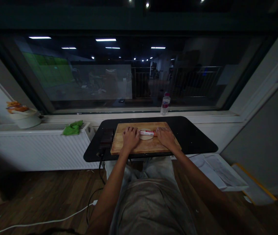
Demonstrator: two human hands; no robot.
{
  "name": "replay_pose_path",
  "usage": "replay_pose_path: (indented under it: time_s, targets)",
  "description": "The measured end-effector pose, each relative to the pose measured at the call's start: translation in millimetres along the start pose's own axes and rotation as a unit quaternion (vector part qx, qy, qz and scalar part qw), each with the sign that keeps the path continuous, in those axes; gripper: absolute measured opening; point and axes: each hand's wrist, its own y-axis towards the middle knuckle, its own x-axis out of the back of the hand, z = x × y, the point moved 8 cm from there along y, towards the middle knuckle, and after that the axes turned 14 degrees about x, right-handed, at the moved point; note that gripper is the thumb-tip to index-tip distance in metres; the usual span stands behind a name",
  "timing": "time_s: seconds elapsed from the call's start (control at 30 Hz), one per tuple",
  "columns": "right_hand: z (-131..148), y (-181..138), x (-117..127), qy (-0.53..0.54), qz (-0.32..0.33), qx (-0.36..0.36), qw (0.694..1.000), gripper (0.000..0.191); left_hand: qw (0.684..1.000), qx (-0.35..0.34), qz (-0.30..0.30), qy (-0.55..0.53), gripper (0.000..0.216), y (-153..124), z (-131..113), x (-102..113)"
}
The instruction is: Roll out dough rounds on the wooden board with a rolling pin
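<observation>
A wooden cutting board (151, 148) lies on the small black table in front of me. On it is a flat, pale round of dough (146, 137). Across the dough rests a rolling pin (147, 133) with a red-and-white label around its middle. My left hand (131, 137) is closed over the pin's left end, and my right hand (165, 137) grips the right end. Both palms face down, so the ends of the pin are mostly hidden.
The black table (195, 138) stands against the windowsill, where a water bottle (165, 103) stands. A dark box (106, 138) sits left of the board. A green cloth (72, 128) and white bucket (26, 118) rest on the radiator (55, 150). A white tray (221, 173) lies at right.
</observation>
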Motion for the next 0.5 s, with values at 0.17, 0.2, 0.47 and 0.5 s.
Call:
replay_pose_path:
  time_s: [0.17,0.2,0.47,0.5]
  targets:
    - [4.1,-10.8,4.4,0.008,0.008,-0.016,1.0,0.061,1.0,-0.006,0.002,-0.001,0.036,1.0,-0.1,-2.0]
    - [5.5,-13.3,4.5,0.009,0.004,-0.013,1.0,0.061,1.0,-0.007,0.003,0.001,0.036,1.0,-0.2,-2.1]
    - [12.5,-32.3,-6.1,-0.005,-0.037,-0.003,0.999,0.062,1.0,-0.008,0.006,-0.002,0.037,-0.2,-0.8,-0.7]
    - [13.0,-33.9,-7.3,-0.006,-0.039,-0.005,0.999,0.063,1.0,-0.01,0.008,-0.004,0.037,-0.3,-1.0,-1.0]
